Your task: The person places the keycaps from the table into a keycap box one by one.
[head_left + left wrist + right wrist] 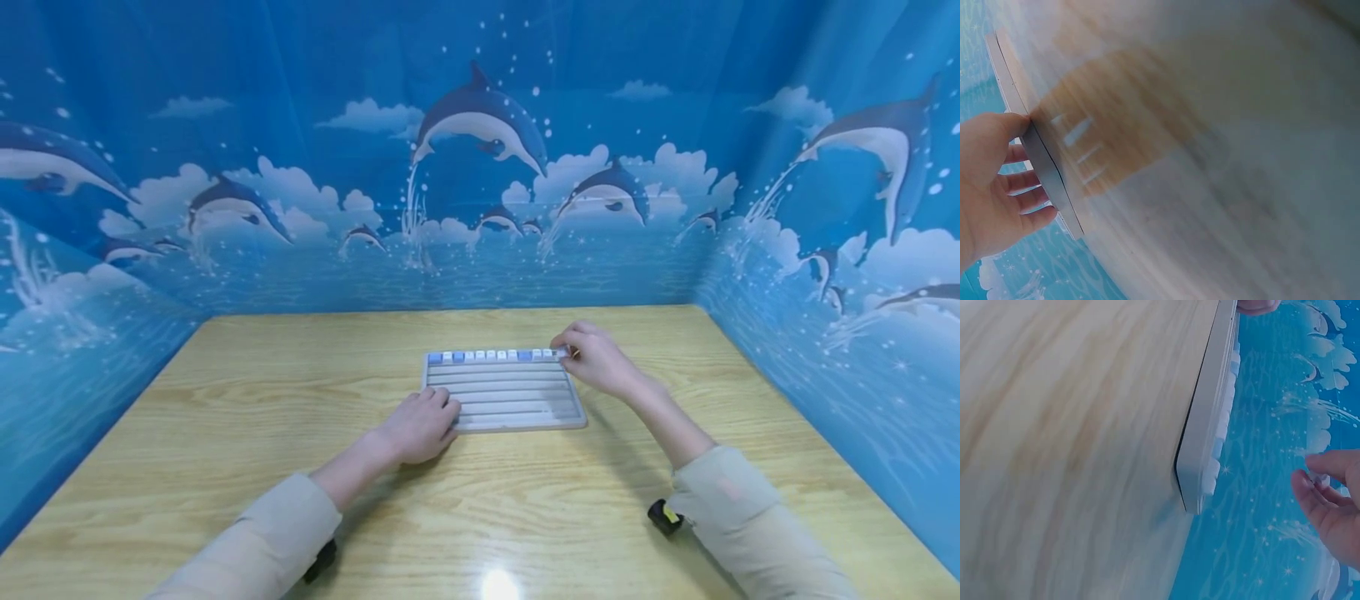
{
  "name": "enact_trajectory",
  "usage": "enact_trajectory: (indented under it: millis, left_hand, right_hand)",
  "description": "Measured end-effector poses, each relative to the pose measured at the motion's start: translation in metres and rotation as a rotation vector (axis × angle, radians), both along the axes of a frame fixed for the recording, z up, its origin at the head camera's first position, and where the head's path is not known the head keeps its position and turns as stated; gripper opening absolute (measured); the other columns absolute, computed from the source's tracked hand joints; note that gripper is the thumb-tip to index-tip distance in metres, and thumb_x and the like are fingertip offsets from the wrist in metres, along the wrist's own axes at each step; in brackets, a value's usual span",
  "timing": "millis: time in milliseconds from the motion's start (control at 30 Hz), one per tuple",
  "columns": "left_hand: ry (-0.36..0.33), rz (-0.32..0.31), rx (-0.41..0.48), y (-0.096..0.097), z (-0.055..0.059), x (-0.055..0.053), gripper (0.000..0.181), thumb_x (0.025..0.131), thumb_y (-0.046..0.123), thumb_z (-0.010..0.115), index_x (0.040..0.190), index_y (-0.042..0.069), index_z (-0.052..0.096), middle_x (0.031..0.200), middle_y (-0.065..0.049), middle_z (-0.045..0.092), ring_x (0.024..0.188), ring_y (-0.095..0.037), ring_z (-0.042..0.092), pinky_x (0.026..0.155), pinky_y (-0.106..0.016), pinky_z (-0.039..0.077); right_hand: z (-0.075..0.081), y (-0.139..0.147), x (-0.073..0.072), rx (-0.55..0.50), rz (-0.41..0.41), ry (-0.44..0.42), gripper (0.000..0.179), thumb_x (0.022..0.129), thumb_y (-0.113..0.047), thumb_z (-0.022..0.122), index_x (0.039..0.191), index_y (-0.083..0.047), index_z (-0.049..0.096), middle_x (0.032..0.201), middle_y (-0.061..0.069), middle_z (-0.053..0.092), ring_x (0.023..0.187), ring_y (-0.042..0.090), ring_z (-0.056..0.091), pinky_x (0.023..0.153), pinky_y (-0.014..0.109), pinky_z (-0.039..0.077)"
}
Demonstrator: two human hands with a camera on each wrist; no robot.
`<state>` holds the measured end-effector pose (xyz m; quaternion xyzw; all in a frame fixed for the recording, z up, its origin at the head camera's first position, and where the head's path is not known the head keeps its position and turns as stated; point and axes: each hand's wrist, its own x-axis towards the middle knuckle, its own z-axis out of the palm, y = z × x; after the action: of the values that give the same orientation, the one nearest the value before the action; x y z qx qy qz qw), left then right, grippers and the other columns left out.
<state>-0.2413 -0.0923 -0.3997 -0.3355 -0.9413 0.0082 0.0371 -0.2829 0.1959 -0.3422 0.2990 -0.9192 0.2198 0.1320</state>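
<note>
A pale, keyboard-sized keycap tray (502,392) with ridged rows lies on the table. White and blue keycaps (491,355) fill its far row. My left hand (423,423) grips the tray's near left corner; in the left wrist view the thumb (1016,125) lies against its front edge and the fingers reach over the top. My right hand (600,360) is over the far right corner, at the end of the keycap row. Between its thumb and index finger it pinches a small whitish keycap (1319,480), partly hidden by the fingertips.
Wood-grain table (262,417) extends around the tray. A blue dolphin-print curtain (480,275) stands along its back and both sides. Small black devices are at both cuffs, the right one (664,517) with a yellow mark.
</note>
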Motion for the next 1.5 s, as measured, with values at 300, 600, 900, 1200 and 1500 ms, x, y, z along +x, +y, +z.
enact_trajectory:
  millis: [300,600,900,1200,1500]
  left_hand:
    - [-0.006,0.007,-0.004,0.001,-0.002,0.000,0.018,0.093,0.029,0.055,0.097,0.012,0.053,0.090,-0.003,0.046,0.082,-0.018,0.044,0.072,-0.035,0.042]
    - [-0.007,0.014,-0.008,0.001,0.000,0.000,0.019,0.093,0.030,0.054,0.098,0.011,0.053,0.091,-0.003,0.046,0.082,-0.018,0.044,0.073,-0.035,0.042]
    - [-0.006,0.006,-0.006,0.001,0.000,0.000,0.018,0.093,0.029,0.055,0.097,0.012,0.053,0.092,-0.004,0.047,0.083,-0.019,0.044,0.073,-0.035,0.042]
    - [0.000,0.010,-0.016,0.001,-0.001,0.002,0.020,0.093,0.030,0.055,0.099,0.011,0.054,0.095,-0.005,0.048,0.086,-0.019,0.046,0.074,-0.035,0.044]
    - [0.015,0.003,-0.003,0.001,0.000,0.001,0.020,0.092,0.030,0.056,0.097,0.010,0.054,0.093,-0.006,0.048,0.085,-0.020,0.046,0.074,-0.036,0.044]
  right_hand:
    - [-0.003,-0.023,-0.009,0.000,0.048,-0.099,0.021,0.083,0.000,0.065,0.104,0.001,0.065,0.098,0.011,0.060,0.084,0.021,0.057,0.070,0.030,0.049]
    - [-0.006,-0.048,-0.012,0.005,0.081,-0.186,0.025,0.080,0.009,0.061,0.104,0.004,0.063,0.102,0.014,0.062,0.088,0.023,0.060,0.075,0.029,0.050]
    - [-0.010,-0.060,-0.015,0.083,0.134,-0.201,0.028,0.082,0.009,0.055,0.106,0.000,0.066,0.104,0.009,0.065,0.096,0.023,0.060,0.081,0.033,0.048]
    - [-0.013,-0.078,-0.025,0.098,0.138,-0.323,0.026,0.086,0.004,0.056,0.109,-0.003,0.066,0.107,0.008,0.064,0.094,0.019,0.059,0.079,0.031,0.048]
    - [-0.014,-0.093,-0.037,0.070,0.091,-0.391,0.026,0.085,0.004,0.054,0.107,-0.005,0.067,0.108,0.006,0.064,0.092,0.018,0.057,0.076,0.032,0.048]
